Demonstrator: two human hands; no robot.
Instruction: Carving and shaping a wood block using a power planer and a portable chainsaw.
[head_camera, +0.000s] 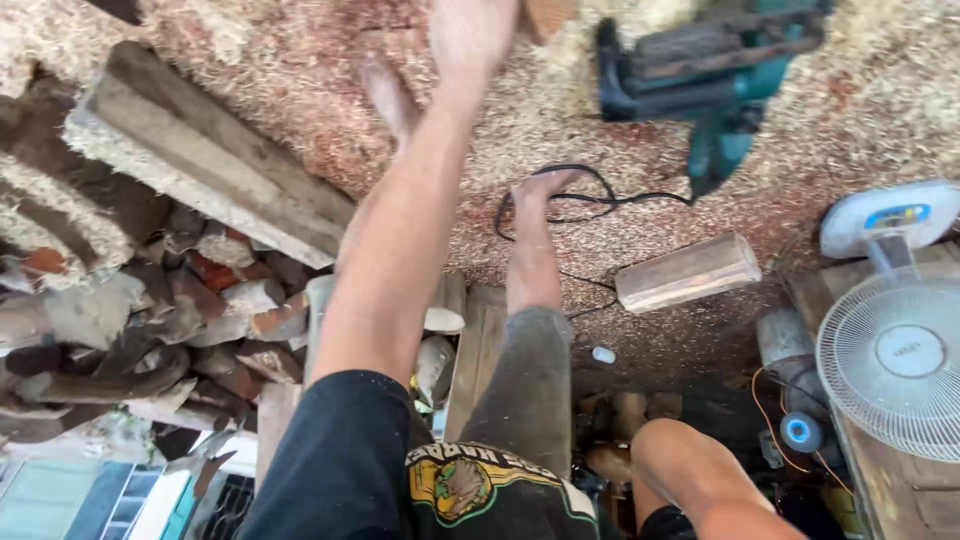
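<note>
My left arm stretches forward over the sawdust-covered floor. My left hand (468, 30) is at the top edge of the view, with its fingers cut off by the frame. A piece of reddish wood (545, 14) sits right beside it; whether the hand grips it cannot be told. My right arm shows only as a bent elbow at the bottom right, and the right hand is out of view. My bare feet (545, 185) rest on the sawdust below the outstretched arm.
A teal power saw (705, 70) lies at the top right, its black cable (590, 200) looping by my foot. A short wooden block (690, 270) lies nearby. A thick plank (200, 170) and a scrap wood pile (150, 320) are left. A white fan (900, 360) stands right.
</note>
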